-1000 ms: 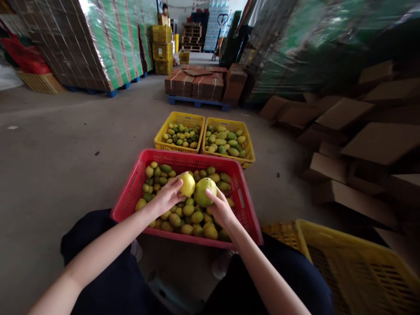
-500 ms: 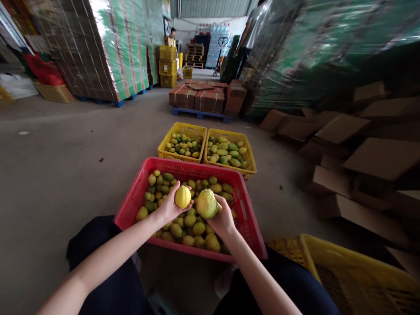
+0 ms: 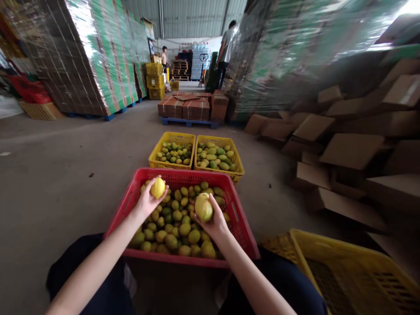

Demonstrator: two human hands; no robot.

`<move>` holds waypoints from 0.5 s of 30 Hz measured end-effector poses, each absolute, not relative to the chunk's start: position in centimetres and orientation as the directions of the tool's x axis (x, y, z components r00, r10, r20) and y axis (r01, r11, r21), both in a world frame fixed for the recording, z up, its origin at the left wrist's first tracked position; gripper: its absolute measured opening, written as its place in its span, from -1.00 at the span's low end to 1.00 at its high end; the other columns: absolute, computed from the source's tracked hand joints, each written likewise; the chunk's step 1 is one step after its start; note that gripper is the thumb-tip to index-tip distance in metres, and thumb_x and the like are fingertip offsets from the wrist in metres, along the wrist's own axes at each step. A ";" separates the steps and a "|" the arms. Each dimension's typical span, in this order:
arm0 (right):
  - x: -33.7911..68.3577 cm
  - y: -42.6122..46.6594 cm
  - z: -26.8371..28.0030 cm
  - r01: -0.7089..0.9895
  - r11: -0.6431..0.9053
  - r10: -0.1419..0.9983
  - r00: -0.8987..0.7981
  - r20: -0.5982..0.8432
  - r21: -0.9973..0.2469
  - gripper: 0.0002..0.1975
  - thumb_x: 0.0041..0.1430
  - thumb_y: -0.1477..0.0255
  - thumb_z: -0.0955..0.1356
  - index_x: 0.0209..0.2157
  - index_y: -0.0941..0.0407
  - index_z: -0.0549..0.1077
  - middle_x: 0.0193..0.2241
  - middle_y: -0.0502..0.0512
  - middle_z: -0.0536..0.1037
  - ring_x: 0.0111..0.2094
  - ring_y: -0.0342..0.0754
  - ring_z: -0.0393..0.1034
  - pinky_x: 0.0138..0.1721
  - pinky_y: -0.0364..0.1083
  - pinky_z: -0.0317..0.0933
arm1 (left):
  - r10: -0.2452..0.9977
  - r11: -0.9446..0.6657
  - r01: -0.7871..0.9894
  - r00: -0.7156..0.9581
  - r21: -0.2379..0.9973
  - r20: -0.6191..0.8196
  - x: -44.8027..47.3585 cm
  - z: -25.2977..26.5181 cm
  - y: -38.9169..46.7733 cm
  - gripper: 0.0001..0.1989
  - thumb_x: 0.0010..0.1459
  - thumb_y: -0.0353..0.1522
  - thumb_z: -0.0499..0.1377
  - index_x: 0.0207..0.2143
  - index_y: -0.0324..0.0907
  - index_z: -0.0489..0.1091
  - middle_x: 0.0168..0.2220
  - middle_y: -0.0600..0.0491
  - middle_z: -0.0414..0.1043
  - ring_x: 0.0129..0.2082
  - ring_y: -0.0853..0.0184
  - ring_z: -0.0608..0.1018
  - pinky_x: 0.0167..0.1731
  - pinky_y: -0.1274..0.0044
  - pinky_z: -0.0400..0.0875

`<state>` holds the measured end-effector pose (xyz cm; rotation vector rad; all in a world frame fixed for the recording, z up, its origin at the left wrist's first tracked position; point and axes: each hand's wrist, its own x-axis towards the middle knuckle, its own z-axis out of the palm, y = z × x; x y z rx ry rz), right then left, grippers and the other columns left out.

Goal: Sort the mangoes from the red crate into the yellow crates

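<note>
My left hand (image 3: 149, 202) is closed round a small yellow lemon (image 3: 158, 188) over the left side of a red plastic crate (image 3: 241, 210). In my right hand (image 3: 216, 220) sits a bigger, bumpy, yellow-green lemon (image 3: 204, 207), gripped from its right side above the crate's middle. Many green and yellow lemons (image 3: 184, 229) lie loose in the red crate below both hands. The palms hide part of each held fruit.
Two yellow crates, a left one (image 3: 154, 154) and a right one (image 3: 239, 165), hold more fruit beyond the red crate. Another yellow crate (image 3: 297, 251) stands at my right knee. Cardboard boxes (image 3: 351, 151) pile up at right. A loaded blue pallet (image 3: 187, 122) and two people are farther back.
My left hand has moved left with its lemon, away from the right one. The right hand's lemon has turned a little. The view has tilted up and shifted right.
</note>
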<state>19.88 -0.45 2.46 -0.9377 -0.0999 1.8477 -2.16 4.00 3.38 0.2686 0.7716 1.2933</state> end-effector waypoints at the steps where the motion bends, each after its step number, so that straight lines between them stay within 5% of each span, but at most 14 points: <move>1: 20.3 -0.3 2.6 -0.759 -0.460 0.815 -0.156 -0.558 -0.460 -0.73 0.13 0.21 0.32 -0.32 0.14 0.42 -0.53 0.06 0.56 -0.54 -0.06 0.48 -0.56 -0.12 0.37 | 0.936 0.245 -0.751 0.018 0.613 -0.352 -2.7 3.3 4.6 -0.81 0.19 -0.34 0.10 -0.13 -0.15 0.36 -0.31 0.04 0.49 -0.34 0.36 0.59 -0.42 0.59 0.52; 4: 21.3 -0.2 2.7 -0.769 -0.429 0.822 -0.114 -0.558 -0.475 -0.77 0.10 0.22 0.35 -0.34 0.11 0.40 -0.53 0.05 0.56 -0.53 -0.06 0.49 -0.54 -0.11 0.39 | 0.893 0.365 -0.621 0.024 0.694 -0.449 -3.4 1.3 4.7 -0.84 0.19 -0.33 0.11 -0.19 -0.17 0.36 -0.34 0.04 0.48 -0.44 0.41 0.57 -0.56 0.68 0.46; 9: 22.3 -0.4 1.6 -0.744 -0.420 0.820 -0.065 -0.568 -0.521 -0.80 0.06 0.23 0.37 -0.39 0.06 0.38 -0.55 -0.01 0.55 -0.55 -0.09 0.47 -0.53 -0.11 0.39 | 0.621 0.784 -0.209 0.284 0.584 -0.731 -1.0 -4.6 0.6 -0.89 0.02 -0.39 0.26 -0.43 -0.26 0.39 -0.54 -0.01 0.43 -0.57 0.27 0.53 -0.67 0.59 0.36; 12: 22.8 -0.3 0.9 -0.734 -0.406 0.823 -0.034 -0.567 -0.545 -0.79 0.02 0.22 0.40 -0.40 0.04 0.37 -0.56 -0.05 0.55 -0.54 -0.10 0.46 -0.49 -0.10 0.40 | 0.634 0.769 -0.141 0.300 0.624 -0.713 -0.1 -4.7 1.4 -0.88 -0.04 -0.47 0.28 -0.39 -0.22 0.40 -0.58 0.05 0.39 -0.54 0.20 0.54 -0.62 0.51 0.39; 15: 23.1 -0.3 0.8 -0.741 -0.406 0.818 -0.034 -0.574 -0.535 -0.80 0.02 0.24 0.40 -0.38 0.04 0.37 -0.55 -0.05 0.55 -0.53 -0.11 0.46 -0.47 -0.10 0.41 | 0.794 0.606 -0.321 0.187 0.728 -0.579 -0.9 -0.5 7.1 -0.78 0.02 -0.43 0.25 -0.23 -0.23 0.39 -0.47 0.04 0.42 -0.50 0.32 0.53 -0.50 0.53 0.45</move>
